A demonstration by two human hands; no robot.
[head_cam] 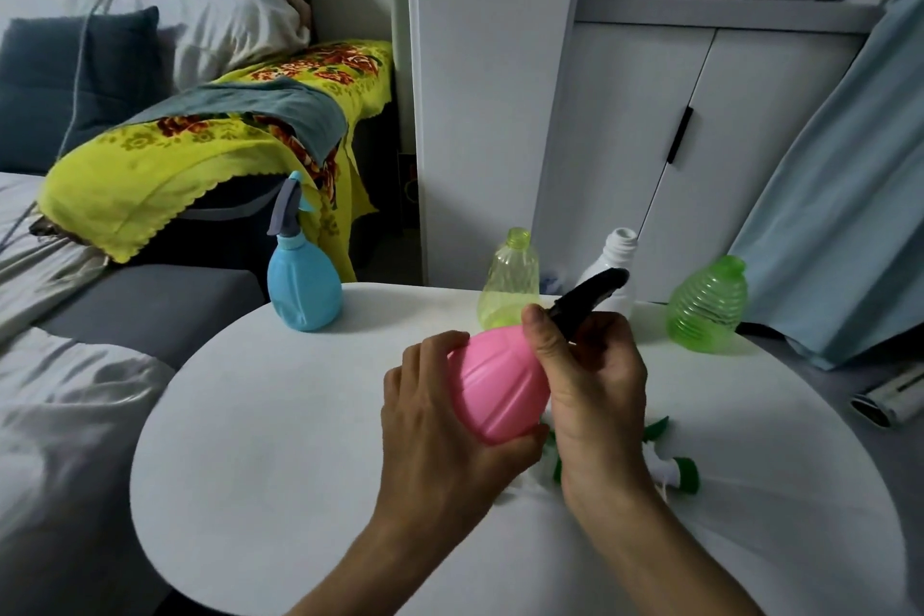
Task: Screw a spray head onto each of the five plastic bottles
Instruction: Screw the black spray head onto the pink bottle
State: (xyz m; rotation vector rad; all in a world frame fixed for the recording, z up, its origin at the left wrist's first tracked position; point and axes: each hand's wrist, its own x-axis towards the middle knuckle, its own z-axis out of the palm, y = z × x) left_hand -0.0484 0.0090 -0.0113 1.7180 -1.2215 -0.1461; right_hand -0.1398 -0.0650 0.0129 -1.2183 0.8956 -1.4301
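Pink bottle tilted above the worktop, left hand fingers wrapped around its base; right hand fingers clamped on the black spray head at its neck.

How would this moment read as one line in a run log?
left hand: holds pink bottle | right hand: on black spray head | blue bottle: capped | three bottles open
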